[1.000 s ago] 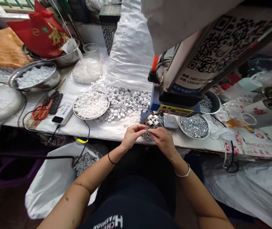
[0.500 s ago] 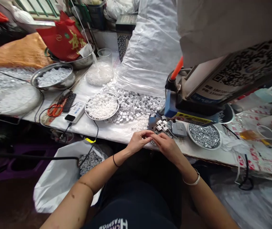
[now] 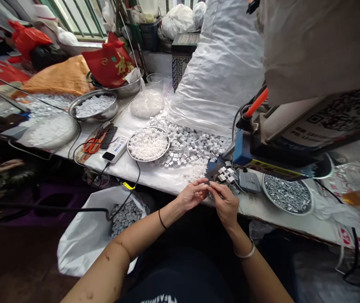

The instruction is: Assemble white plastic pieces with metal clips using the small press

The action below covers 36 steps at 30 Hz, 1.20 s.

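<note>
My left hand (image 3: 194, 195) and my right hand (image 3: 225, 201) meet at the fingertips over the table's front edge. Both are closed in a pinch around something too small to make out. Just beyond them, several white square pieces (image 3: 226, 174) sit at the base of the blue and black machine (image 3: 262, 162). A pile of grey-white square pieces (image 3: 192, 145) spreads behind my hands, with small white parts (image 3: 195, 169) at its near side. Left of the pile is a round dish of white parts (image 3: 148, 144). To the right stands a bowl of metal screw-like pieces (image 3: 287, 193).
A white sack (image 3: 81, 235) with grey pieces hangs below the table edge. Orange-handled scissors (image 3: 92, 145), a black remote (image 3: 108, 137) and a white device (image 3: 116, 149) with a cable lie left. A metal bowl (image 3: 108, 110) stands farther back. Part of another person shows at far left.
The view has turned left, so the table things appear farther right. My left hand's fingers have opened out a little from their earlier curl, and my hands still meet at the fingertips.
</note>
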Available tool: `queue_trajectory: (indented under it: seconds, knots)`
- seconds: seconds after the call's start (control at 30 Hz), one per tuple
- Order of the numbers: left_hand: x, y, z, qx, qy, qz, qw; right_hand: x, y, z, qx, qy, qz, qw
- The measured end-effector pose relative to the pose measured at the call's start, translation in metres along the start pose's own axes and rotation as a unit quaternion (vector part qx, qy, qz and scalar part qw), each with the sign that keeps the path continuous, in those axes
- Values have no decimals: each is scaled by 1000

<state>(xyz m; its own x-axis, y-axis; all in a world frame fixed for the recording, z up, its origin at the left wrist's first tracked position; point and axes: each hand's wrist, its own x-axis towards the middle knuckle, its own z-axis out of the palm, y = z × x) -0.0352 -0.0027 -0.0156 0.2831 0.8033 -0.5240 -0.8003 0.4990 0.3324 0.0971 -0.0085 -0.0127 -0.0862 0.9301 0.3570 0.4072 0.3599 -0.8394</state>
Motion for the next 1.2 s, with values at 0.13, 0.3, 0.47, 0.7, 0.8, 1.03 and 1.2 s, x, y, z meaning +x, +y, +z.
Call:
queue_trajectory:
  seconds: [0.13, 0.3, 0.47, 0.7, 0.8, 1.03, 1.2]
  knots:
    - [0, 5, 1, 26, -16, 54, 998, 2, 0, 1, -15, 4, -60, 998]
    - [-1, 0, 0, 83, -35, 97, 991, 8, -1, 1, -39, -4, -70, 997]
    - [8, 17, -15, 287, -57, 135, 947, 9, -2, -3, -71, -25, -89, 993]
    - [58, 97, -25, 736, 220, 406, 495, -13, -2, -4, -23, -15, 24, 999]
    - [69, 106, -26, 780, 207, 389, 444, -26, 2, -4, 37, -3, 98, 994]
    - [34, 70, -12, 557, 81, 325, 760, -29, 1, -35, 70, 27, 152, 986]
    - [-4, 18, 16, 300, -63, 22, 952, -9, -4, -52, 62, 73, 148, 984]
